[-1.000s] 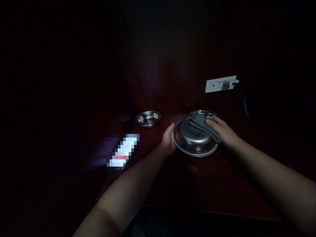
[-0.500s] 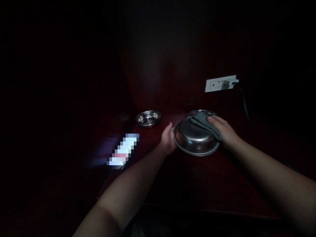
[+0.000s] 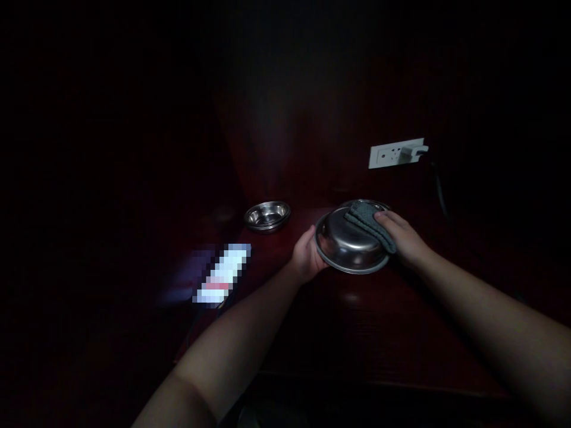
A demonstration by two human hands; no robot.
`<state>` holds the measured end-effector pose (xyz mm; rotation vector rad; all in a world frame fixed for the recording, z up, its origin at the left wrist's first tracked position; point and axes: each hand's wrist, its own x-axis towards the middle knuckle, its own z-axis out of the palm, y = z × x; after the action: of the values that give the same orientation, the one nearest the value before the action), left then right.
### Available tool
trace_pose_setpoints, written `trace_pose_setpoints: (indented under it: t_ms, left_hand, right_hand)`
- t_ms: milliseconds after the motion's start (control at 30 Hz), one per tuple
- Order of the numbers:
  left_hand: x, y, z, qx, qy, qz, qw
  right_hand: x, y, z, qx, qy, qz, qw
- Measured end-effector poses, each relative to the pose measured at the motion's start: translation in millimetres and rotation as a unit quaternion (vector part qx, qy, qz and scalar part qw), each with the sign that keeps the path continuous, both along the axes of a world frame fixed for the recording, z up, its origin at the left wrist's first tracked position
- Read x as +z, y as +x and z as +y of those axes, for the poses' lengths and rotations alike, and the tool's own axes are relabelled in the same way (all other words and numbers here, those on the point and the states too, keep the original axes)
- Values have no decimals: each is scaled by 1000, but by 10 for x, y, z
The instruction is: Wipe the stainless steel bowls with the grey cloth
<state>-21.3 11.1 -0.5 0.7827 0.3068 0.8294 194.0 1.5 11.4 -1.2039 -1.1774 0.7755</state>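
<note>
A shiny steel bowl (image 3: 345, 244) is held with its rounded underside facing me. My left hand (image 3: 307, 257) grips its rim on the left, with the fingers partly hidden beneath it. My right hand (image 3: 404, 238) is closed on a folded grey-green cloth (image 3: 368, 219) and presses it against the bowl's upper right side. Behind the held bowl, the rim of another steel dish (image 3: 370, 204) peeks out, mostly covered. To the left, apart from both hands, a small stack of steel bowls (image 3: 266, 219) stands upright.
A lit, pixelated phone-like screen (image 3: 225, 273) lies left of my left forearm. On the back wall sits a white socket panel (image 3: 387, 156) with a plug and hanging cord (image 3: 438, 187). The dark red table (image 3: 357, 333) ends at a front edge; the surroundings are very dark.
The held bowl's near edge has tilted up slightly, and my left hand has shifted a little with it. The cloth and right hand have moved slightly along the bowl.
</note>
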Motion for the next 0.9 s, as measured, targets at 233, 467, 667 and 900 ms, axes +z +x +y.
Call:
trace_pose_setpoints:
  t_ms: [233,467,667,900]
  left_hand:
    - [57,40,2,45,-17,-28,998]
    - [45,55,19,58,-18,-47,997]
    - [48,59,25,83,-43,-47,994]
    - [35,62,34,77,-33,-57,995]
  right_hand:
    - [15,-29,-41,25,0,-18,1000]
    - [-44,-56,29,27,-19,105,994]
    - [-30,-36,39,24,-3,124,992]
    - [45,-69,-21,19,-51,157,986]
